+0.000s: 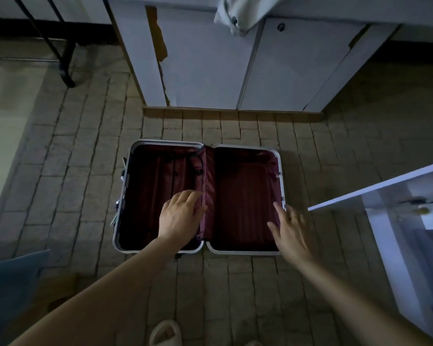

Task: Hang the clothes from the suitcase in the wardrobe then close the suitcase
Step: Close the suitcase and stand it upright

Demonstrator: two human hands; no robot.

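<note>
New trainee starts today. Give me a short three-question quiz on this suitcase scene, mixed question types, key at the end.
1. True or false: the suitcase lies open on the floor with clothes still packed in both halves.
2. Multiple choice: where is the left hand? A) on the wardrobe door B) over the left half beside the centre divider C) on the sandal
3. Fill in: the right hand reaches with straight fingers toward the suitcase's ____ edge.

Key
1. False: both red-lined halves look empty.
2. B
3. Right (the outer rim of the right half).
</note>
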